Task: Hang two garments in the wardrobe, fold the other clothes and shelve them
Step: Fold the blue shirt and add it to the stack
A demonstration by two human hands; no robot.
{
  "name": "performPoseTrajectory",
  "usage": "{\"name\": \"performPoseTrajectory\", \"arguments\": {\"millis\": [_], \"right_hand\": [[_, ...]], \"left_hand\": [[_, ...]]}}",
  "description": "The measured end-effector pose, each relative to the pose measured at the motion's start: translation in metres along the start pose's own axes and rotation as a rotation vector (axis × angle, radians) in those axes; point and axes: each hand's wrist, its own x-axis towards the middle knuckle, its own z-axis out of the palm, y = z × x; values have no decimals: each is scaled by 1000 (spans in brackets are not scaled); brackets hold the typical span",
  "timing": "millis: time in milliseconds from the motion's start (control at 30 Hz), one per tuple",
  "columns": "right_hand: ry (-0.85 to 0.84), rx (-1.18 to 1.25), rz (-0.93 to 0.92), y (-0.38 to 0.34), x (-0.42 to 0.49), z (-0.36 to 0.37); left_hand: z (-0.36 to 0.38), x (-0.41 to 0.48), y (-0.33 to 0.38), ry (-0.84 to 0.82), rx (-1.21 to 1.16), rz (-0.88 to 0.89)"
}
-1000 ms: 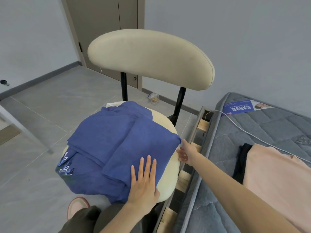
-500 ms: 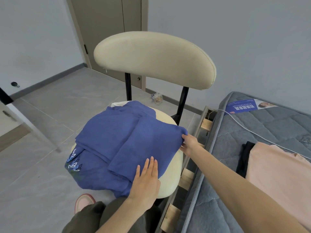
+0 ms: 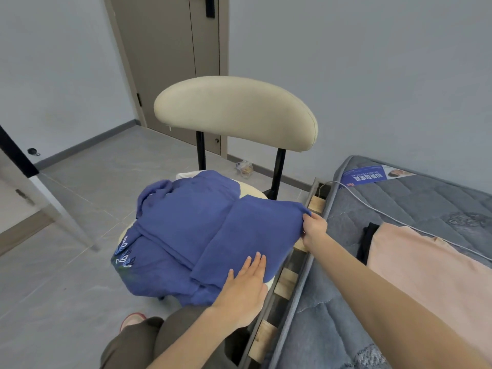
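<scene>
A blue garment (image 3: pixel 191 230) with a pale leaf print at its lower left lies partly folded on the seat of a cream chair (image 3: pixel 234 110). My left hand (image 3: pixel 245 288) rests flat on the near edge of the folded panel, fingers straight. My right hand (image 3: pixel 314 230) pinches the panel's far right corner and holds it slightly raised off the seat. On the mattress to the right lie a peach garment (image 3: pixel 426 267) and, under its left edge, a black garment (image 3: pixel 368 238).
The grey mattress (image 3: pixel 399 201) sits on a slatted wooden bed frame (image 3: pixel 286 283) close to the chair's right side. A white cable (image 3: pixel 378 209) crosses the mattress. A door (image 3: pixel 170 62) stands behind the chair. A slanted white panel (image 3: pixel 40 198) is at left.
My right hand has taken the blue panel's right corner and lifted it a little. My left hand has slid toward the panel's near edge. The view has tilted upward.
</scene>
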Motion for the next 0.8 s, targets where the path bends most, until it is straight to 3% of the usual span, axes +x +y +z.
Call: {"name": "performPoseTrajectory", "arguments": {"millis": [133, 400, 800], "right_hand": [[67, 35, 24, -9, -7, -28], [9, -39, -17, -19, -14, -48], [-163, -172, -142, -32, -14, 70]], "left_hand": [[2, -6, 24, -56, -161, 75], [3, -12, 26, -13, -560, 83], [-54, -11, -93, 261, -777, -80]]}}
